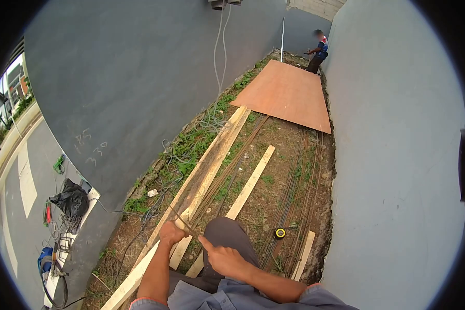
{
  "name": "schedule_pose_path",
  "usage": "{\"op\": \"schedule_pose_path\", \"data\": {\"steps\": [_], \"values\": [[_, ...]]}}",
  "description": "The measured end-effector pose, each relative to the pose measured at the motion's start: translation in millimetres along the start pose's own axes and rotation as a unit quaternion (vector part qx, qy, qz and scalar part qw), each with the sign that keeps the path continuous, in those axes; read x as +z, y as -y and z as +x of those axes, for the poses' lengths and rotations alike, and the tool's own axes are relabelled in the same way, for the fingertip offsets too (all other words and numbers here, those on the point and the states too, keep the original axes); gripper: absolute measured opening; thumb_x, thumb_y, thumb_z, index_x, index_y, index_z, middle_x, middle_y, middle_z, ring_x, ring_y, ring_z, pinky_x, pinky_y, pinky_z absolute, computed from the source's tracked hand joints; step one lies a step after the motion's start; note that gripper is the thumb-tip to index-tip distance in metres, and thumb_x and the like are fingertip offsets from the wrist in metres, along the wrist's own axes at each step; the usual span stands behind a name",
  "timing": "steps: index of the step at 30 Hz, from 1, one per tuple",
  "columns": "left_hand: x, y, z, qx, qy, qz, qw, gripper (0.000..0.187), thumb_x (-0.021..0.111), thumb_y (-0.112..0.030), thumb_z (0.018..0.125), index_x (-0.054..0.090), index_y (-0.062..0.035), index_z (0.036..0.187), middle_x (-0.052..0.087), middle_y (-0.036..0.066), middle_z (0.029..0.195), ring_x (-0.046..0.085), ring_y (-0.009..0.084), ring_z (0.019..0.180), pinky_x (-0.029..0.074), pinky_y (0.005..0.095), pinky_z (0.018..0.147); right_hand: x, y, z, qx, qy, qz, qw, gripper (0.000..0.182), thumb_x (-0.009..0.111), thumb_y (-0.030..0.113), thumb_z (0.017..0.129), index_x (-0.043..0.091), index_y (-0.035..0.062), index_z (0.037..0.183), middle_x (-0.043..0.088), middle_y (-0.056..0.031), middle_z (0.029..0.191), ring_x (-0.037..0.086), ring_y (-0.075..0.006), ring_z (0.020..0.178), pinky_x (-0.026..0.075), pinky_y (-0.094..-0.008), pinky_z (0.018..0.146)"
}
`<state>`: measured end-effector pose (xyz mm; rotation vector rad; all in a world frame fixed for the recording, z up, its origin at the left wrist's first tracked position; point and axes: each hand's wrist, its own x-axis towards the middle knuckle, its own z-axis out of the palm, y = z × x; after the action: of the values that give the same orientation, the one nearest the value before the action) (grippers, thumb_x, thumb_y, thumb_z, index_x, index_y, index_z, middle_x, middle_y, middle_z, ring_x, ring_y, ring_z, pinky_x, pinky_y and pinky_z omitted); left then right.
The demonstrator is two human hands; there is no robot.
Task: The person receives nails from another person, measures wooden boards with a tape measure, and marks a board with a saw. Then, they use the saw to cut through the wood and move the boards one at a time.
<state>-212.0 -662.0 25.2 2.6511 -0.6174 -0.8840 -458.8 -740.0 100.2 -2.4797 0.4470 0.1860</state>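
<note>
Currently, left hand (173, 233): fingers curled beside plank (195, 202), seven o'clock; grip unclear.
Right hand (226, 259): index extended, six o'clock; hold unclear.
Thin rod (181, 218): best kept steady.

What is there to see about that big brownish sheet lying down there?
The sheet is a broad, thin, reddish-brown panel, apparently plywood, straight-edged and four-cornered. It lies roughly flat between the grey walls, beyond the long pale planks. Whether their far ends touch it is unclear.
</note>
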Motion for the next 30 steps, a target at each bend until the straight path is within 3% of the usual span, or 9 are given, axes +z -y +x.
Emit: {"op": "schedule_pose_path", "data": {"steps": [2, 4, 10, 16, 22, 25, 28, 30], "values": [[-3.0, 0.5, 8.1, 0.02, -0.026, 0.005, 0.999, 0.062, 0.089, -0.038, 0.061, 0.073, 0.004, 0.104, 0.073, 0.023, 0.107, 0.072, 0.0351, 0.098, 0.057, 0.0435, 0.084, -19.8, 9.2, -43.3, 0.009, 0.019, -0.018, 1.0, 0.07, 0.051, 0.018, 0.098, 0.022, 0.0165, 0.161, 0.068, -0.0319, 0.092, 0.069, -0.0495, 0.082, 0.055, -0.0583, 0.074], [5.0, -2.1, 4.8, -0.008, 0.009, -0.013, 1.0, 0.062, 0.09, -0.038, 0.061, 0.073, 0.004, 0.104, 0.073, 0.022, 0.107, 0.072, 0.0349, 0.099, 0.057, 0.0429, 0.084, -27.0, 13.1, -72.3, 0.08, 0.06, -0.001, 0.995, 0.07, 0.051, 0.017, 0.096, 0.024, 0.0169, 0.161, 0.068, -0.0335, 0.094, 0.068, -0.054, 0.086, 0.056, -0.0605, 0.079], [3.5, -16.5, -4.2, 0.029, -0.019, 0.013, 0.999, 0.063, 0.09, -0.038, 0.063, 0.072, 0.0033, 0.108, 0.073, 0.022, 0.111, 0.071, 0.0345, 0.1, 0.057, 0.0446, 0.084, 0.1, 3.8, 59.6, 0.022, -0.014, 0.016, 1.0, 0.068, 0.047, 0.009, 0.094, 0.028, 0.0155, 0.159, 0.068, -0.0326, 0.096, 0.069, -0.0496, 0.089, 0.055, -0.0572, 0.079], [1.9, -2.7, -1.9, 0.016, 0.001, 0.003, 1.0, 0.063, 0.09, -0.04, 0.065, 0.072, 0.0047, 0.105, 0.073, 0.023, 0.105, 0.071, 0.0355, 0.097, 0.057, 0.0444, 0.084, -24.8, 13.5, -78.5, 0.072, 0.055, -0.018, 0.996, 0.074, 0.051, 0.013, 0.093, 0.022, 0.0167, 0.161, 0.068, -0.0333, 0.097, 0.069, -0.0501, 0.088, 0.055, -0.0593, 0.076], [3.3, -11.6, -17.3, 0.036, -0.02, -0.003, 0.999, 0.062, 0.089, -0.037, 0.062, 0.072, 0.0052, 0.104, 0.073, 0.023, 0.105, 0.072, 0.0359, 0.097, 0.058, 0.0443, 0.083, 5.4, 7.1, 51.8, -0.002, -0.043, 0.004, 0.999, 0.069, 0.051, 0.012, 0.093, 0.029, 0.0122, 0.158, 0.07, -0.0296, 0.09, 0.07, -0.0483, 0.088, 0.054, -0.0604, 0.076], [-10.4, -0.9, -7.5, 0.013, -0.018, 0.001, 1.0, 0.06, 0.088, -0.037, 0.065, 0.072, 0.005, 0.105, 0.073, 0.023, 0.105, 0.072, 0.0349, 0.096, 0.058, 0.0449, 0.083, -18.1, 10.3, -42.5, 0.017, 0.005, 0.006, 1.0, 0.069, 0.051, 0.013, 0.093, 0.028, 0.0099, 0.158, 0.07, -0.0307, 0.093, 0.07, -0.0477, 0.088, 0.055, -0.0596, 0.074], [-0.8, -5.4, -4.4, 0.025, -0.01, 0.025, 0.999, 0.063, 0.087, -0.037, 0.067, 0.071, 0.0048, 0.11, 0.072, 0.024, 0.111, 0.071, 0.0342, 0.101, 0.057, 0.045, 0.086, -22.0, 10.2, -76.3, 0.046, 0.027, -0.018, 0.998, 0.067, 0.05, 0.013, 0.094, 0.029, 0.0091, 0.158, 0.069, -0.0312, 0.092, 0.07, -0.0474, 0.088, 0.055, -0.0595, 0.073], [1.7, -15.5, 4.7, 0.025, -0.005, 0.023, 0.999, 0.068, 0.087, -0.039, 0.066, 0.069, 0.0048, 0.115, 0.071, 0.024, 0.115, 0.07, 0.0345, 0.106, 0.057, 0.0449, 0.088, -9.2, -1.8, -10.8, 0.038, -0.003, -0.006, 0.999, 0.068, 0.05, 0.013, 0.094, 0.029, 0.0094, 0.158, 0.069, -0.031, 0.093, 0.07, -0.0474, 0.087, 0.055, -0.0593, 0.074]]}}
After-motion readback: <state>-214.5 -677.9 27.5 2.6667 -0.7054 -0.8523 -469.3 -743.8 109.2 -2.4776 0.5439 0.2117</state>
